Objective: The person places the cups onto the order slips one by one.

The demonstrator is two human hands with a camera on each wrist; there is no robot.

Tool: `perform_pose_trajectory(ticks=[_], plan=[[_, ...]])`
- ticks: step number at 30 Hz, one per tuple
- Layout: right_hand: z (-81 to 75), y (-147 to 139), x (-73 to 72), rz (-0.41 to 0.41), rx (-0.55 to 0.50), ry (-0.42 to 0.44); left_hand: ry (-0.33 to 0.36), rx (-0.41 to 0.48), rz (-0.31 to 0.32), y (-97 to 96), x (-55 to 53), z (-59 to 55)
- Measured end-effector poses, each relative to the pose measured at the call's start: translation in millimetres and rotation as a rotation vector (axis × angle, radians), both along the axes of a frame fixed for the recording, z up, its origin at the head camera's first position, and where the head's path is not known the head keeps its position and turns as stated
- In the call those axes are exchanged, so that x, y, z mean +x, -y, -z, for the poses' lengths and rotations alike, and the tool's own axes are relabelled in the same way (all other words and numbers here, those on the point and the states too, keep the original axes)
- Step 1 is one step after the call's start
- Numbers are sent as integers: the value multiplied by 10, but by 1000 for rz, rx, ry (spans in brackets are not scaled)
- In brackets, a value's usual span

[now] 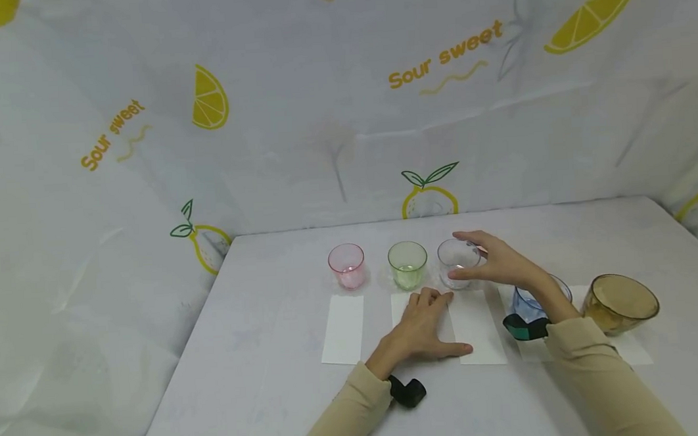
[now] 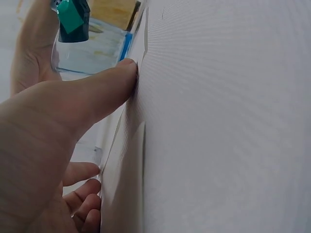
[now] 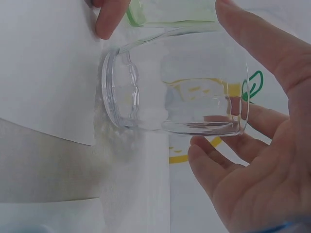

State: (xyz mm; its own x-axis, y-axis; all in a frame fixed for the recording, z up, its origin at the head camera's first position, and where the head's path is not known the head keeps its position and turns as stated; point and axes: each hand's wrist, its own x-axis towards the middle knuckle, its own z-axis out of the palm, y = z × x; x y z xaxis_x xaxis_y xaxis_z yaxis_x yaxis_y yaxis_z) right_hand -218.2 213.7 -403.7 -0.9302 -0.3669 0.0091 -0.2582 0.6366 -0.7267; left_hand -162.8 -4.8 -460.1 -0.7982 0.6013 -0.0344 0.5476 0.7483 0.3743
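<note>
White tabletop [image 1: 234,395] fills the near field; clock = head view, centred on left hand, 12 away from the person. Beige sleeves [image 1: 350,412] come in from 8 and 4, black straps [image 1: 408,393] at both wrists, the right one with a green patch.

Left hand [image 1: 423,332]: thumb splayed wide from fingers, tip on third card [image 1: 482,336], index tip by that card's far-left corner. Other fingers slightly bent, no hold on anything. Second card [image 1: 398,304] mostly under the hand, visible at 10–11. First card [image 1: 343,330] flat at 9.

Blue glass [image 1: 528,306] around 3, on fourth card [image 1: 532,352], partly behind right forearm. Amber glass [image 1: 619,296] also 3, farther out, on fifth card [image 1: 634,353].

Right hand [image 1: 505,260] at 2: wide C around clear glass [image 1: 455,258], thumb near side, fingers far side. Right wrist view shows gaps at some fingertips; can't tell if the rest touch. Clear glass upright on the table at 1, just beyond third card.

Green glass [image 1: 407,267] at 12, upright beyond second card. Pink glass [image 1: 347,267] at 10, upright beyond first card.

Back: pale backdrop [image 1: 299,174], lemon prints, orange "Sour sweet" lettering.
</note>
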Motion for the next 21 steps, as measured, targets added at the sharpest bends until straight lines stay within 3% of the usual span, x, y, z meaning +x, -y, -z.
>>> perform_pose_trajectory(ticks=[21], plan=[[-6, -3, -41, -7, -3, -22, 22, -29, 15, 15, -40, -49]])
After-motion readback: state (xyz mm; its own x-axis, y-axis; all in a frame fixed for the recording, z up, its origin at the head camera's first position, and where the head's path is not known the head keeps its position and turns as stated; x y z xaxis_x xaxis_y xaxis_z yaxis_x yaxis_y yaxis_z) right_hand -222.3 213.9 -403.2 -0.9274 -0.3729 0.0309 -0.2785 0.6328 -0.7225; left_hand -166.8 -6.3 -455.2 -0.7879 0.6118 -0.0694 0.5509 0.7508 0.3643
